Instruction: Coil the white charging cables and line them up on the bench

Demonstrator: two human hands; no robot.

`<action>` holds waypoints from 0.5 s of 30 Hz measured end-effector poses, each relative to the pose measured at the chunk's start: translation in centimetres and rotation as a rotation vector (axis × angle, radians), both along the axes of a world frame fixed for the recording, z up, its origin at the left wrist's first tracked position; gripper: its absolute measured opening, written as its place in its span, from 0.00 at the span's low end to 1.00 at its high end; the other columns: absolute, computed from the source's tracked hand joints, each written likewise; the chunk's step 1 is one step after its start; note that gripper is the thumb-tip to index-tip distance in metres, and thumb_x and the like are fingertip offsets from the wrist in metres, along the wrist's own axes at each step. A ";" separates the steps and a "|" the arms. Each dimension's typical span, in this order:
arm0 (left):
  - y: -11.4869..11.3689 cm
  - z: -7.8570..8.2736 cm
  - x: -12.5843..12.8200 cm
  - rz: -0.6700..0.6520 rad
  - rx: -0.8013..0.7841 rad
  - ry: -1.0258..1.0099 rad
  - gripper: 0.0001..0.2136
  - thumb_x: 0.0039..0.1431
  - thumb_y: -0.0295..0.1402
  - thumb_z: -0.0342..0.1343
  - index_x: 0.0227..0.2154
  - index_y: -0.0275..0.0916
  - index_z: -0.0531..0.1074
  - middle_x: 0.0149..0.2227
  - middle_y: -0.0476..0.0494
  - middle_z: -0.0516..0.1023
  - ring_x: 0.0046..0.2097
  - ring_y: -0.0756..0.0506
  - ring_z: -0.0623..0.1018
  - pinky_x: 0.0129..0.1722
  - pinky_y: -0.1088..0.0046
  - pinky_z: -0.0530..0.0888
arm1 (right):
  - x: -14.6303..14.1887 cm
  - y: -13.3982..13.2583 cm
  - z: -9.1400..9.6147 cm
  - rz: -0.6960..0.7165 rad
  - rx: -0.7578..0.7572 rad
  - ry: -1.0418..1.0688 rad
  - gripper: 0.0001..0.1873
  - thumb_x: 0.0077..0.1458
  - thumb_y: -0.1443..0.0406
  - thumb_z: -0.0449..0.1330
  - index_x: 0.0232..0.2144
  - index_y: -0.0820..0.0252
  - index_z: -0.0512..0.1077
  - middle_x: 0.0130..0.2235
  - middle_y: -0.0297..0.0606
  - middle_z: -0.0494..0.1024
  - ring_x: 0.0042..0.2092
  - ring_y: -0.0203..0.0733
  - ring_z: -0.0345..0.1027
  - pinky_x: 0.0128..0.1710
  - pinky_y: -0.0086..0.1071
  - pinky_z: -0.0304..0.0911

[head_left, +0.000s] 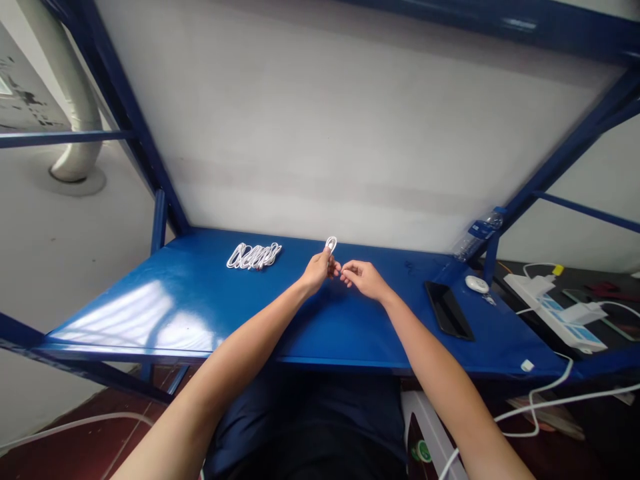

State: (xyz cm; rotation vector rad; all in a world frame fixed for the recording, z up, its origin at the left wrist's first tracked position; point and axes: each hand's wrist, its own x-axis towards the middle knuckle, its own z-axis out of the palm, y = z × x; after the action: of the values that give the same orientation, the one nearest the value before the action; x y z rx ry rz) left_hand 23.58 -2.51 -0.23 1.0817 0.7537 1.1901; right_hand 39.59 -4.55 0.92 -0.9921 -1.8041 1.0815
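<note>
My left hand [317, 270] is shut on a small coil of white cable [331, 245], which sticks up above the fingers. My right hand [363, 279] is beside it, its fingertips almost touching the left fingers. Any thin cable between them is too small to tell. Both hands are above the blue metal shelf [340, 333]. Left of them, a bundle of several looped white cables [254, 256] lies on the shelf, out of reach of my fingers.
To the right lie a black phone-shaped slab [449, 309] and a round white object [477, 284]. A plastic water bottle [479, 233] stands in the far right corner. Beyond the shelf end sits a white power strip [553, 310] with plugs. Blue uprights frame the shelf.
</note>
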 end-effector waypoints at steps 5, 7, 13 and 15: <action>-0.3 0.5 0.3 0.038 -0.070 -0.138 0.22 0.60 0.53 0.49 0.21 0.40 0.57 0.15 0.59 0.54 0.16 0.56 0.57 0.18 0.80 0.58 | -0.6 0.6 -0.8 -0.070 -0.086 0.220 0.14 0.46 0.56 0.65 0.29 0.60 0.72 0.26 0.36 0.77 0.26 0.35 0.69 0.28 0.32 0.67; -0.3 0.9 0.4 0.065 -0.124 -0.213 0.22 0.61 0.52 0.49 0.21 0.40 0.57 0.15 0.60 0.51 0.16 0.56 0.55 0.18 0.79 0.59 | -0.9 0.6 -1.1 -0.103 -0.097 0.304 0.15 0.45 0.55 0.66 0.28 0.60 0.71 0.26 0.36 0.77 0.27 0.36 0.70 0.29 0.32 0.68; 0.2 1.1 -0.1 0.125 -0.189 -0.358 0.20 0.61 0.51 0.48 0.23 0.40 0.59 0.16 0.59 0.53 0.19 0.54 0.61 0.22 0.77 0.65 | -1.6 0.3 -1.3 -0.149 -0.023 0.369 0.16 0.46 0.53 0.65 0.29 0.58 0.70 0.29 0.37 0.78 0.29 0.37 0.71 0.32 0.35 0.70; 0.7 0.7 -0.6 0.165 -0.155 -0.276 0.20 0.62 0.51 0.47 0.23 0.40 0.60 0.16 0.57 0.55 0.22 0.51 0.67 0.25 0.75 0.68 | -1.5 0.5 -1.5 -0.173 0.022 0.306 0.16 0.48 0.53 0.64 0.29 0.58 0.69 0.29 0.38 0.78 0.28 0.38 0.71 0.31 0.35 0.70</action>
State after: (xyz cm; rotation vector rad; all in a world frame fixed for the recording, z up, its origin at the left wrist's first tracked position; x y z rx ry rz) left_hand 23.02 -1.82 0.48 0.7196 0.7161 1.3641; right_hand 38.07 -4.07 -0.57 -0.8978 -1.4539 1.0413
